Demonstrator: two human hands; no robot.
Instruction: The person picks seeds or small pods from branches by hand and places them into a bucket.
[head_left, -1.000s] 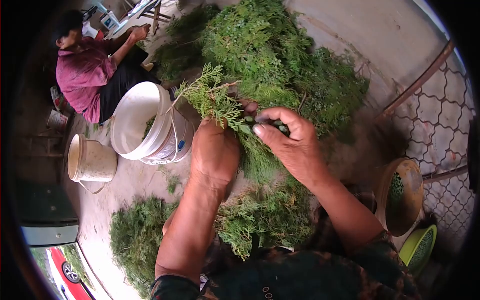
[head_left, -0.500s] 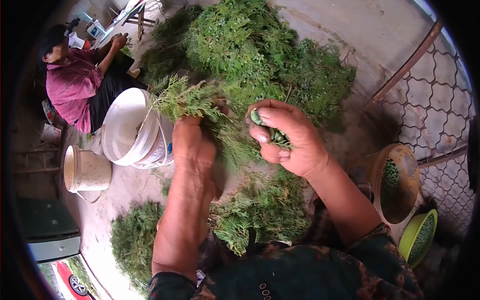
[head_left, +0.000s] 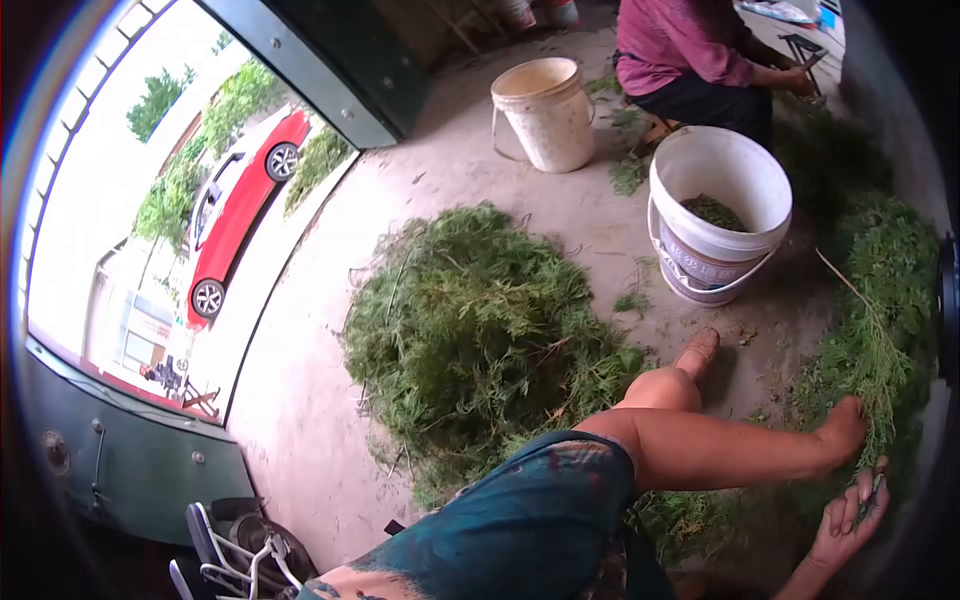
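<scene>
My left hand (head_left: 845, 432) is at the right, its fingers closed round a leafy green branch (head_left: 878, 350) whose bare stem points up and left. Just below it, my right hand (head_left: 850, 512) has its fingers curled, with small green pieces (head_left: 872, 494) between thumb and fingers. Both hands are over the green cuttings (head_left: 835, 370) along the right side. The tips of my left fingers are partly hidden by foliage.
A large heap of cuttings (head_left: 480, 330) lies on the floor. A white bucket (head_left: 715, 255) holds green bits; a cream bucket (head_left: 550, 120) stands behind. A seated person in a pink shirt (head_left: 680, 40) is at the top. A red car (head_left: 245, 205) shows through the doorway.
The view has swung toward the doorway, so both hands now appear at the right edge. My left hand still holds foliage and my right hand still has green pieces.
</scene>
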